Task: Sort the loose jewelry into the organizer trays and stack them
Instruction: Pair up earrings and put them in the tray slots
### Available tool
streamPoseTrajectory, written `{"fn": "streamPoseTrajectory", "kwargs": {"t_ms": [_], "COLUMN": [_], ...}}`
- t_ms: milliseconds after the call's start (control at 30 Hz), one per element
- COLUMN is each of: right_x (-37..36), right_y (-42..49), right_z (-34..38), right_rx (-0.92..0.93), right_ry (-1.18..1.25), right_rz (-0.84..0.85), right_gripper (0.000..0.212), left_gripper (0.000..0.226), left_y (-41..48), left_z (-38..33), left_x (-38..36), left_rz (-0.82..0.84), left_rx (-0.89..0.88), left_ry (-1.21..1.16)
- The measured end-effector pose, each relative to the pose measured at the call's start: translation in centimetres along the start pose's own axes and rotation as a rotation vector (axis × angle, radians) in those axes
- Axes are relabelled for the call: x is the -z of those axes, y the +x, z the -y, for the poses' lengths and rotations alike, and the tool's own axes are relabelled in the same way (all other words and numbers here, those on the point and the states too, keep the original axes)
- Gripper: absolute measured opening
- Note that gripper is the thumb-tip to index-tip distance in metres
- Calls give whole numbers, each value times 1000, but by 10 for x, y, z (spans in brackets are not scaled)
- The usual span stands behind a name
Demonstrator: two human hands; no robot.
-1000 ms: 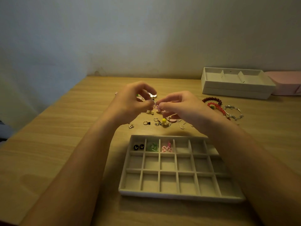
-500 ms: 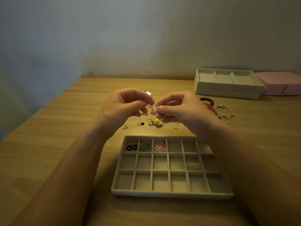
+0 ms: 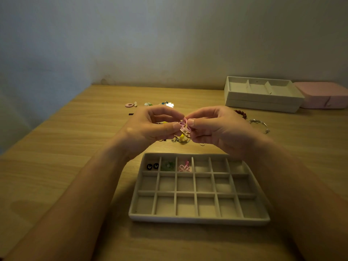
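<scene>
Head view: left hand (image 3: 150, 127) and right hand (image 3: 212, 127) pinch pink flower earring (image 3: 184, 125) between fingertips above grid tray (image 3: 199, 220) (matching one (image 3: 184, 167) sits in third top-row cell, likely destination).

Light wooden table (image 3: 62, 166) with visible grain, pale plaster wall (image 3: 169, 44) behind it showed a scuffed patch near the table's back edge, 1 pink box (image 3: 322, 95) sat far right against the wall

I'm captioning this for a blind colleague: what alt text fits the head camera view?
Two bare hands, left hand and right hand, pinch a pink flower earring together above a grid organizer tray on a wooden table; three top-row compartments hold jewelry.
</scene>
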State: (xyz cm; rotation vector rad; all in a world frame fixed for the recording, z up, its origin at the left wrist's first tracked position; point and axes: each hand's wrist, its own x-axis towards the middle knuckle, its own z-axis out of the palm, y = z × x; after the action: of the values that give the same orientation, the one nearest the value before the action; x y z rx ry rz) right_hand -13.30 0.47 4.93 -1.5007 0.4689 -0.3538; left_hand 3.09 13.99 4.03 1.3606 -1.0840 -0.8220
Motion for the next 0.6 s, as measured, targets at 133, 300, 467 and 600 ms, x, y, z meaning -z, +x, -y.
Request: {"fn": "streamPoseTrajectory", "kwargs": {"t_ms": [133,300,467,600], "right_x": [0,-2,1,3], "right_y": [2,4,6,4], "right_z": [0,0,-2,-5], "right_rx": [6,6,-1,-19], "right_ry": [-25,-75,-137,-191], "right_rz": [8,19,32,33], "right_gripper": [10,9,12,13], "left_gripper": [22,21,26,31], "left_y": [1,4,6,6], "left_z": [2,5,7,8], "left_x": [2,4,0,-4], "left_rz": [13,-44,-128,-135], "left_rx": [7,23,25,24], "left_ry": [-167,-287,-245,-125]}}
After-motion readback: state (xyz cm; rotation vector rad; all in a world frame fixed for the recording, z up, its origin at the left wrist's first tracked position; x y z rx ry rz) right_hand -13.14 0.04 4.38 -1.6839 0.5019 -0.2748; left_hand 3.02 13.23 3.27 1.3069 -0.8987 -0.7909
